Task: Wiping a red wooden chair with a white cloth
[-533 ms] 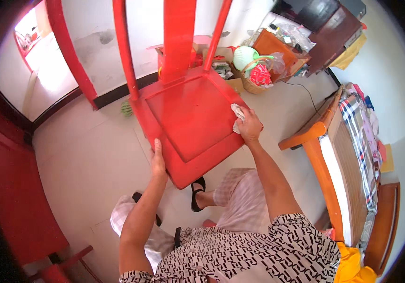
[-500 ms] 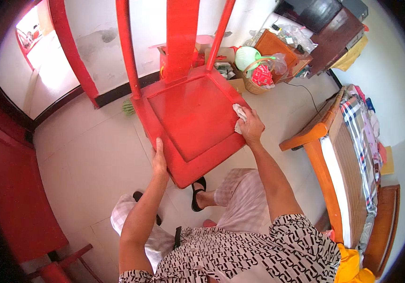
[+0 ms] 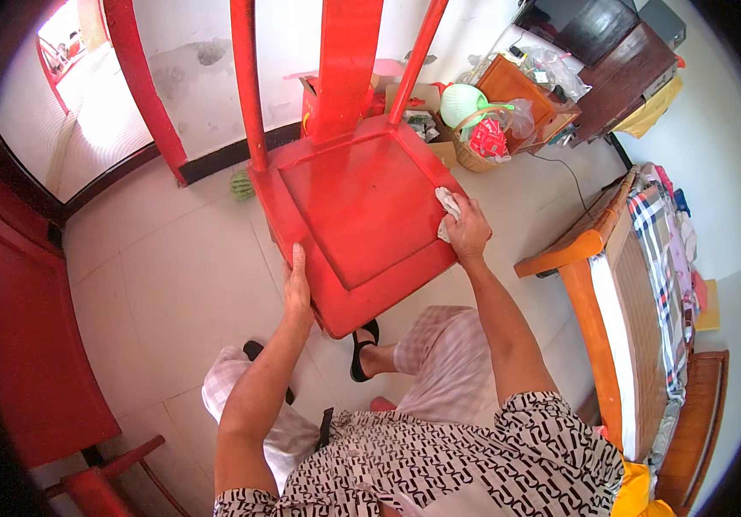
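A red wooden chair [image 3: 362, 207] with a flat back slat and a framed seat is tilted between my hands in front of me. My left hand [image 3: 298, 289] grips the seat's left edge; the thumb lies along the side and the other fingers are mostly hidden beneath. At the right edge, my right hand [image 3: 468, 229] is closed around a crumpled white cloth [image 3: 449, 213], which presses against the seat's rim. The chair's legs are out of sight under the seat.
A green striped melon [image 3: 242, 185] lies on the tiled floor by the wall. Behind the chair stands a wicker basket [image 3: 474, 160] with a pale green watering can [image 3: 463, 105]. To the right is a wooden bed [image 3: 590, 332]; another red piece of furniture [image 3: 99, 491] sits lower left.
The chair and both hands appear slightly farther right in the picture, and the room has shifted a little too. My grip on the chair and the cloth looks the same.
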